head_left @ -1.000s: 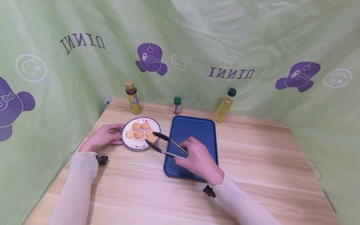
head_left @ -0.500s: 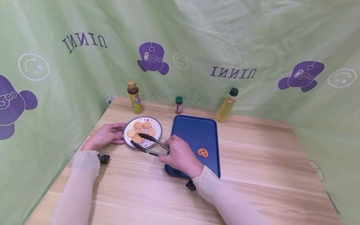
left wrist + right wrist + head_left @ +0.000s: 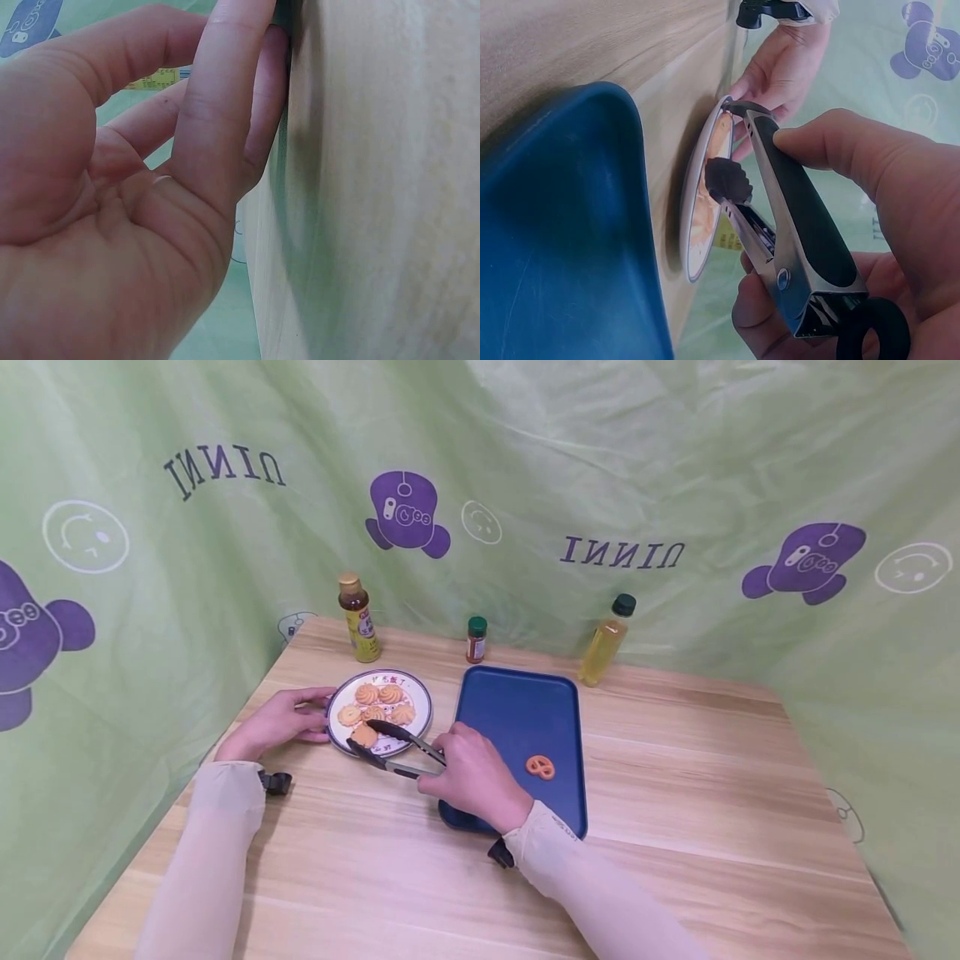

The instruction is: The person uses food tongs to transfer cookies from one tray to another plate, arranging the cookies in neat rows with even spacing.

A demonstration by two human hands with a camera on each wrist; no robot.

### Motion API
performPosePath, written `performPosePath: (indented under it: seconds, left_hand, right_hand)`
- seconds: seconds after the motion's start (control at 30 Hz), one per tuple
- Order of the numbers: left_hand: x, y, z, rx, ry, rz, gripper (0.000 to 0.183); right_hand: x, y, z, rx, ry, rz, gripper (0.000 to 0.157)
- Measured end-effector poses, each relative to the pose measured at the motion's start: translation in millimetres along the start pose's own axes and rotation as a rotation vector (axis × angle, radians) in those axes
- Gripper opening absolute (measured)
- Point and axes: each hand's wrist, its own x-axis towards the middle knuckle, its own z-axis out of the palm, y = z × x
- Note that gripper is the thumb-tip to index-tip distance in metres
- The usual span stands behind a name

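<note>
My right hand [image 3: 480, 777] grips a pair of kitchen tongs [image 3: 799, 202], its thumb along one black-padded arm and its fingers against the other. Both black tong tips are over the near left part of a white plate [image 3: 347, 691] with a dark blue rim, around a round cookie [image 3: 363, 735]. Several swirled cookies [image 3: 390, 694] lie on the same plate. At the plate's left edge, my left hand [image 3: 281, 722] touches the rim with loosely bent fingers. In the left wrist view those fingers [image 3: 217, 105] reach the rim low over the wood.
Right of the plate lies a dark blue tray [image 3: 517, 702] bearing a pretzel-shaped cookie [image 3: 540, 767]. Along the back stand a yellow-labelled sauce bottle [image 3: 362, 631], a green-capped spice jar [image 3: 476, 643] and a bottle of yellow oil [image 3: 603, 647]. A green curtain [image 3: 525, 468] hangs behind.
My right hand has moved left, carrying the round cookie with the tongs from the plate's right side to its near left. The pretzel-shaped cookie has come into view. My left hand stays put.
</note>
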Motion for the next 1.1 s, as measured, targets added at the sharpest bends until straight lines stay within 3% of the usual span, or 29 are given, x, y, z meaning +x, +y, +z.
performPosePath:
  seconds: [0.7, 1.1]
  left_hand:
    - [-2.7, 1.1, -0.1, 0.002, 0.007, 0.004, 0.072]
    - [-1.8, 2.7, 0.4, 0.02, -0.003, -0.014, 0.073]
  right_hand:
    - [-8, 3, -10.6, 0.062, -0.001, 0.026, 0.039]
    - [-33, 29, -29.2, 0.106, 0.038, 0.117, 0.038]
